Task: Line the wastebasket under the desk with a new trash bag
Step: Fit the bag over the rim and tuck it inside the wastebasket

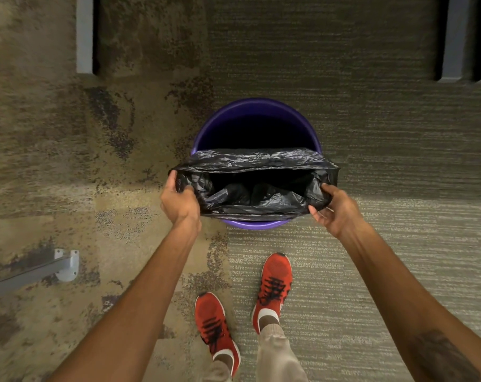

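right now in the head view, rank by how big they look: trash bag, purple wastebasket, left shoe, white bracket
1. trash bag and purple wastebasket: alike, bag covers part of the basket, so unsure
2. left shoe
3. white bracket

At the centre of the frame, a round purple plastic wastebasket [257,117] stands on mottled brown and grey carpet [371,150]. A crinkled black plastic trash bag [255,164] is stretched open over its lower half. The left hand [180,201] grips the bag's left edge, the right hand [334,209] its right edge. Red knit sneakers [275,285] show at lower centre.
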The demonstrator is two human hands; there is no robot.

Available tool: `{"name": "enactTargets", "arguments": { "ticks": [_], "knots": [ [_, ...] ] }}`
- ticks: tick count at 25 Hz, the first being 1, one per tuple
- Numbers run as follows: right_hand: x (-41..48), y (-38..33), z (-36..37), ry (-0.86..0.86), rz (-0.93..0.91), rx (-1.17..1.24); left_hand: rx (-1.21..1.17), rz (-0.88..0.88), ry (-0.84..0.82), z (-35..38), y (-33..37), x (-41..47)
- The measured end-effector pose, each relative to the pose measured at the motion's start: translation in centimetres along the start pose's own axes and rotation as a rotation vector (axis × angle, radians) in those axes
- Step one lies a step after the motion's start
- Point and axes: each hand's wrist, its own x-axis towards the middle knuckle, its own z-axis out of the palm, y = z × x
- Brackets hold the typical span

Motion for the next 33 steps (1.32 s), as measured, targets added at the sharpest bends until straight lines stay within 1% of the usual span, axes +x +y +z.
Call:
{"name": "enactTargets", "arguments": {
  "ticks": [4, 6, 12, 17, 20, 24, 28, 30, 33],
  "knots": [
    [0.1, -0.1, -0.4, 0.007, 0.023, -0.042, -0.001, -0.028, 0.045, 0.0, -0.6, -0.1],
    [-0.1, 0.0, -0.8, 0.033, 0.043, -0.034, 0.043, -0.027, 0.069, -0.6, -1.2, -0.5],
    [-0.5, 0.6, -1.4, -0.008, 0.093, -0.009, 0.109, 0.005, 0.002, -1.0, -2.8, -0.8],
    [-0.2, 0.0, -1.3, -0.030, 0.059, 0.015, 0.109, 0.075, -0.082, -0.9, -2.6, -0.1],
    [-0.1, -0.8, -0.9, -0.055, -0.022, 0.017, 0.137, 0.140, -0.098, -0.1, -1.7, 0.7],
    [0.4, -2.3, 0.4, -0.011, -0.185, -0.007, 0.192, 0.235, -0.174, 1.2, 0.0, 1.8],
    [0.9, -3.6, 2.0, -0.024, -0.310, -0.076, 0.421, 0.362, -0.202, 2.4, 1.3, 2.8],
    [1.4, -4.1, 2.7, -0.025, -0.403, -0.170, 0.455, 0.400, -0.226, 2.9, 1.9, 3.1],
    [1.5, -4.9, 3.6, 0.013, -0.595, -0.443, 0.502, 0.472, -0.259, 3.5, 2.5, 3.6]
  ]
}}
